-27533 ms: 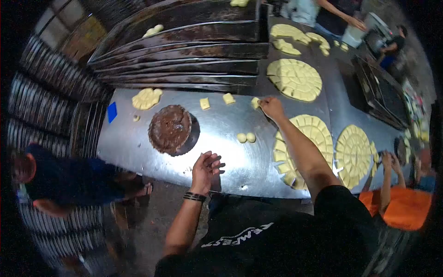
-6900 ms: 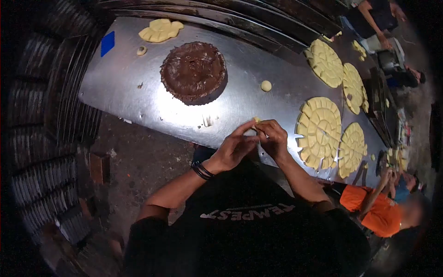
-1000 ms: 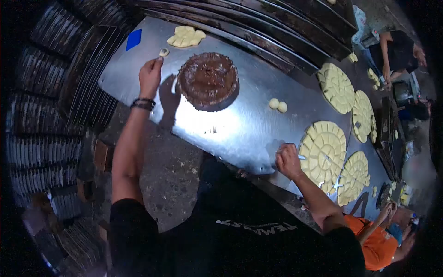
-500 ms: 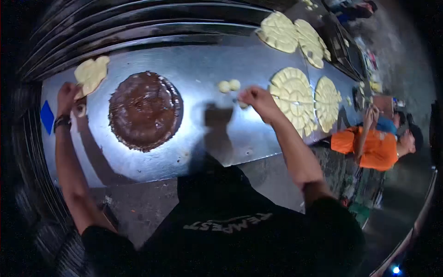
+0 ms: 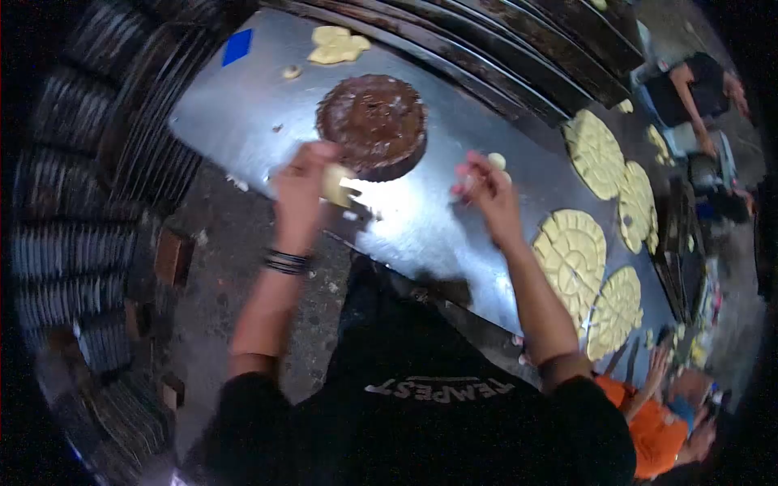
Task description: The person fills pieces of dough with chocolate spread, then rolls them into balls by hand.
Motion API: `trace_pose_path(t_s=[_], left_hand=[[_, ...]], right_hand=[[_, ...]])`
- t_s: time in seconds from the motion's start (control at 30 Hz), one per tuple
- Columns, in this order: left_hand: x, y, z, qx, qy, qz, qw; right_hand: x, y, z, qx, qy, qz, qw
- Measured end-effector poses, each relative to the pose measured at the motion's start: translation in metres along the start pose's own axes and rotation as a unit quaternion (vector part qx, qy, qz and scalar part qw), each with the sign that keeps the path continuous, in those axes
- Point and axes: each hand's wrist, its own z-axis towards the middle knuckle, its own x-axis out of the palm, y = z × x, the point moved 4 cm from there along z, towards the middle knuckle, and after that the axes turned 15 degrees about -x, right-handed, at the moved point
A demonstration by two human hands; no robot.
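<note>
My left hand (image 5: 301,188) is closed on a pale piece of dough (image 5: 335,185) above the table's near edge, just in front of a round mass of glossy brown filling (image 5: 374,121). My right hand (image 5: 491,198) is over the metal table, its fingers bent and blurred; what they hold, if anything, does not show. Right behind those fingers sits a small dough ball (image 5: 497,161), partly hidden. A flattened, irregular sheet of dough (image 5: 337,45) lies at the table's far left, with a small dough ring (image 5: 292,72) near it.
Several scored dough rounds (image 5: 570,255) lie on the right part of the metal table (image 5: 235,113). A blue scraper-like piece (image 5: 237,47) lies at the left corner. Stacked trays (image 5: 73,243) stand at left. A person in orange (image 5: 656,437) and another person (image 5: 697,89) are at right.
The view has turned. My left hand has come from the dough sheet at the far left to the near edge, now with a dough piece in it. My right hand stays near the small balls.
</note>
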Motion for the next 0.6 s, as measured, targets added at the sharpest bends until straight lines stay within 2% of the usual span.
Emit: trace_pose_path(t_s=[0.03,0.1,0.17,0.2,0.3,0.33,0.37,0.47,0.53,0.57,0.6], left_hand=[[0.031,0.005,-0.029,-0.050,-0.009,-0.033,0.998],[0.076,0.025,-0.067,0.066,-0.019,-0.129,0.989],[0.090,0.041,-0.086,0.026,0.002,-0.185,0.982],[0.088,0.047,-0.094,0.039,0.023,-0.140,0.989],[0.084,0.053,-0.110,0.087,0.088,-0.066,0.990],[0.084,0.054,-0.112,0.104,0.112,-0.049,0.987],[0.085,0.050,-0.112,0.162,0.124,0.000,0.979],[0.086,0.076,-0.092,0.108,0.100,0.014,0.989],[0.079,0.089,-0.078,0.099,0.110,-0.005,0.989],[0.077,0.095,-0.070,0.014,0.095,-0.124,0.988],[0.077,0.099,-0.061,-0.058,0.098,-0.242,0.964]], right_hand=[[0.032,0.009,-0.026,0.011,0.006,0.089,0.996],[0.073,0.025,-0.068,0.010,0.021,0.189,0.982],[0.069,0.023,-0.095,0.092,0.007,0.168,0.982],[0.065,0.022,-0.103,0.134,0.001,0.152,0.979],[0.054,0.016,-0.114,0.183,0.127,0.352,0.909],[0.060,0.018,-0.115,0.228,0.119,0.373,0.892],[0.062,0.025,-0.113,0.253,0.142,0.348,0.892],[0.070,0.036,-0.091,0.316,0.220,0.257,0.886],[0.075,0.020,-0.068,0.337,0.268,0.317,0.845],[0.082,0.020,-0.051,0.348,0.293,0.345,0.821],[0.089,0.019,-0.031,0.345,0.296,0.261,0.851]])
